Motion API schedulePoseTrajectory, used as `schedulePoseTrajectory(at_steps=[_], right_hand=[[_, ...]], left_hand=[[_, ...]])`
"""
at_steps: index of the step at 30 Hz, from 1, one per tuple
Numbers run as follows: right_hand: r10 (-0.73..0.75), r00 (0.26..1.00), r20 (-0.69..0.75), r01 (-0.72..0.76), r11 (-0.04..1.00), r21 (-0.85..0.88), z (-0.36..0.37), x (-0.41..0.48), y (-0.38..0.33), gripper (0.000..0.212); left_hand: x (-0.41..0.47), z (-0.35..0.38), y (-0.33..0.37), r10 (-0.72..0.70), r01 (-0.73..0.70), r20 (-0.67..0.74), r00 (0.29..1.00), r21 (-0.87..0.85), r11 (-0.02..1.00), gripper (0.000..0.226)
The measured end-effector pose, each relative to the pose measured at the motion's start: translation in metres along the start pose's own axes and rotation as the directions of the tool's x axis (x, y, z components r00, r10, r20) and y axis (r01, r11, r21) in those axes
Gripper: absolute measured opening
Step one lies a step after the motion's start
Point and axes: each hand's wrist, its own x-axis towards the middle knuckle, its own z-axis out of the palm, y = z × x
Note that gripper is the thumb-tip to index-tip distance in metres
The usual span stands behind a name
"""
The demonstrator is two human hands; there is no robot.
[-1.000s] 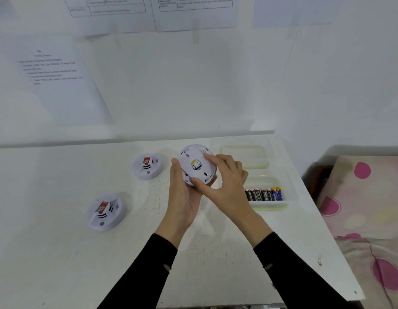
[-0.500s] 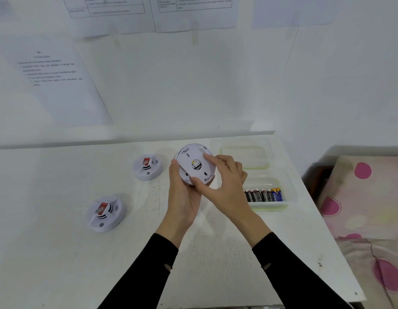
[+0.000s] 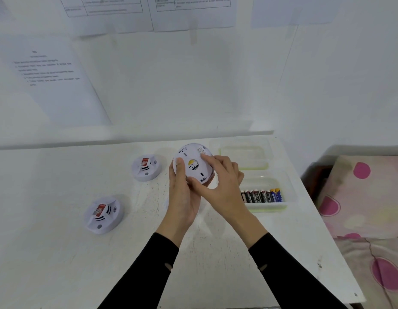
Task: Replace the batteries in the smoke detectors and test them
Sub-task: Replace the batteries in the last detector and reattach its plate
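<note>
1. Held smoke detector [image 3: 193,165] is sitting above the table [image 3: 60,253], back side facing the camera.
2. Left hand [image 3: 182,201] is gripping its left rim; right hand [image 3: 222,186] is pinching its right edge.
3. Two detectors [image 3: 103,214] [image 3: 146,167] are lying left; batteries [image 3: 261,195], probably AA, are lying in the tray [image 3: 269,207] right.

We're in a plain white room, a bedroom corner set up as a small work station by the look of it. A white bench [image 3: 60,264] runs along the wall [image 3: 193,90], and printed sheets [image 3: 53,81] are taped up over it, one a numbered list, two with tables, the text too blurred to read. Just off the bench's right edge lies soft bedding [image 3: 367,197], pale with big pink dots: that says home, not factory. On the bench, things are laid out in order: two clear plastic trays [image 3: 245,168], the nearer holding a row of batteries [image 3: 261,195], two smoke detectors [image 3: 103,215] set apart on the left, a third smoke detector [image 3: 193,159] up in both hands [image 3: 222,192].
</note>
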Motion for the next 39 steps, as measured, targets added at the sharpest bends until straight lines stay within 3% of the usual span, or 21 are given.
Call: schedulePoseTrajectory(at_steps=[6,16,26,30,33,39], right_hand=[[-0.037,0.998,0.046,0.038,0.999,-0.026,-0.006,0.009,0.008,0.063],[0.023,0.999,0.027,-0.023,1.0,-0.003,-0.001,0.009,0.008,0.061],[-0.017,0.989,0.144,0.02,1.0,-0.022,-0.006,0.01,0.007,0.06],[-0.046,0.992,0.116,0.043,0.999,0.033,-0.002,0.005,-0.006,0.059],[-0.094,0.994,0.063,0.09,0.995,0.053,-0.003,0.003,-0.016,0.062],[-0.106,0.992,-0.065,0.105,0.994,-0.012,0.003,0.005,-0.023,0.064]], left_hand=[[0.004,-0.005,-0.001,0.0,0.0,0.001,1.0,0.0,1.0,0.058],[0.005,-0.002,0.001,-0.036,0.036,0.057,0.998,-0.001,0.999,0.044],[0.017,-0.025,0.033,-0.215,0.158,0.235,0.948,0.238,0.958,0.046],[0.014,-0.02,0.046,-0.259,0.252,0.263,0.929,0.061,0.966,0.04],[0.011,-0.02,0.049,-0.312,0.347,0.311,0.898,-0.063,0.936,0.049],[0.013,-0.011,0.038,-0.242,0.293,0.278,0.929,-0.158,0.943,0.035]])
